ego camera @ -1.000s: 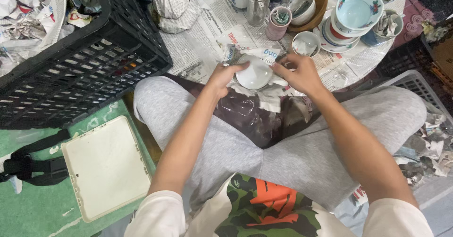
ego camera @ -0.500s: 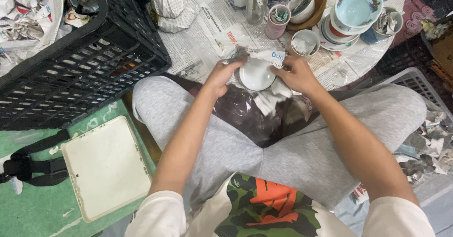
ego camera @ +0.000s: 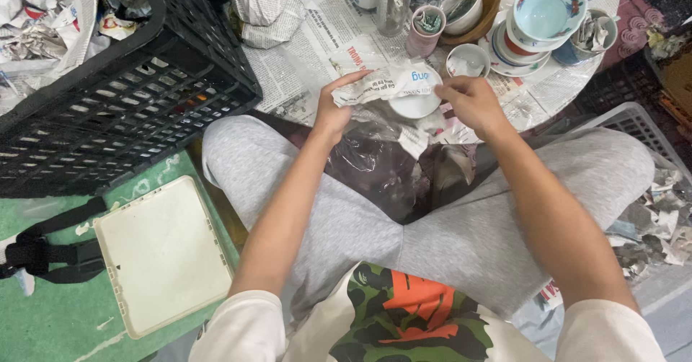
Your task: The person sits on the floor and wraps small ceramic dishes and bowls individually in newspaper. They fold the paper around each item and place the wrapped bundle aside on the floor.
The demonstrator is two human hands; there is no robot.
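We see first the black plastic crate [ego camera: 122,95] filling the upper left, with crumpled newspaper in it, and beside it the round table [ego camera: 303,81] covered in newsprint sheets. Our grey-trousered legs [ego camera: 447,239] are crossed below the table edge, with a dark crinkled plastic sheet [ego camera: 382,171] lying in the lap. On the green floor to the left lies a cream rectangular tray [ego camera: 162,254], with a black strap [ego camera: 43,250] just beside it. At the far right a pale slatted basket [ego camera: 634,120] stands near a heap of torn paper scraps [ego camera: 659,221]. On the table's far side stands a stack of bowls [ego camera: 544,16], the top one pale blue inside with a flowered rim, near a pink cup [ego camera: 424,30] and a small white cup [ego camera: 467,60], both stuffed with paper. At the table's near edge, we hold a crumpled strip of newspaper [ego camera: 386,84] stretched over a small white bowl [ego camera: 414,104]. Our left hand [ego camera: 333,109] pinches the strip's left end between thumb and fingers; our right hand [ego camera: 472,102] grips the right end, fingers curled tight.
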